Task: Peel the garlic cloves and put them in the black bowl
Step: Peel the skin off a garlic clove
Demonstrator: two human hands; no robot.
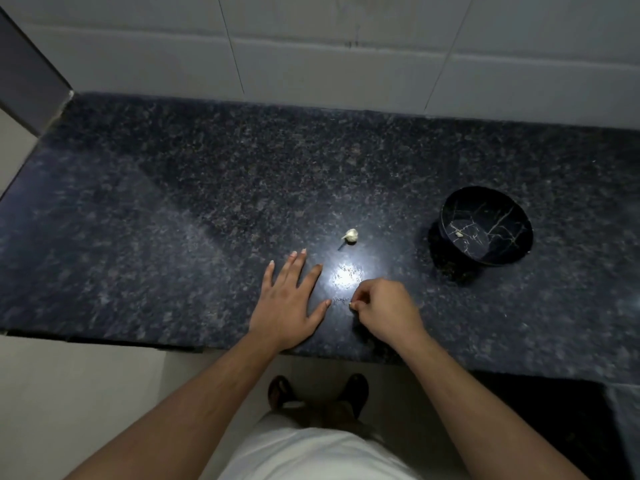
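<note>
Nearest: person's white shirt (311, 455), feet on the floor below. Left hand (289, 303) lies flat on the dark speckled bench (138, 220), fingers (298, 263) straight and spread, released, holding nothing. Right hand (384, 306) just beside it, fingers curled, tips pinching a small pale bit (351, 305) near the bench surface; too small to tell what. Beyond the hands, one garlic piece (351, 235) lies alone on the bench. Further right, black bowl (485, 226) with pale veining, one small pale clove (459, 233) inside. White tiled wall (346, 46) behind.
</note>
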